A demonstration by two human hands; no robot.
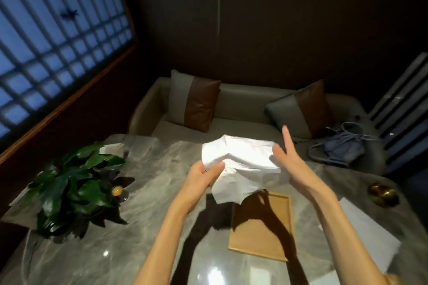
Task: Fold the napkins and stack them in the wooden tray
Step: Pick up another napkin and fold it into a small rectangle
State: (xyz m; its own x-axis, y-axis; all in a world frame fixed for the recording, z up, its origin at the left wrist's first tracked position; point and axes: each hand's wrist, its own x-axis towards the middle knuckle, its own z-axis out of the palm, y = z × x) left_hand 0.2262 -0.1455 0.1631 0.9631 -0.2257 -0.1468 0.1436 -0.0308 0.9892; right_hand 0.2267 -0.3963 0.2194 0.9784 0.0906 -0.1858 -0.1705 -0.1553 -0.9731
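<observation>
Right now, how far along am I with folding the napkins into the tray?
Done: nothing visibly; the wooden tray shows only bare wood and shadow. In hand: one rumpled white napkin, gripped by the left hand, the right hand flat against it. Left: fold it, tray it, then the flat white cloth at right.

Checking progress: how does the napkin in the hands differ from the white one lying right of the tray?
The held napkin is crumpled; the table napkin lies flat. The held napkin hangs above the wooden tray, gripped by the left hand; the table napkin rests untouched beside it. Both are white.
</observation>
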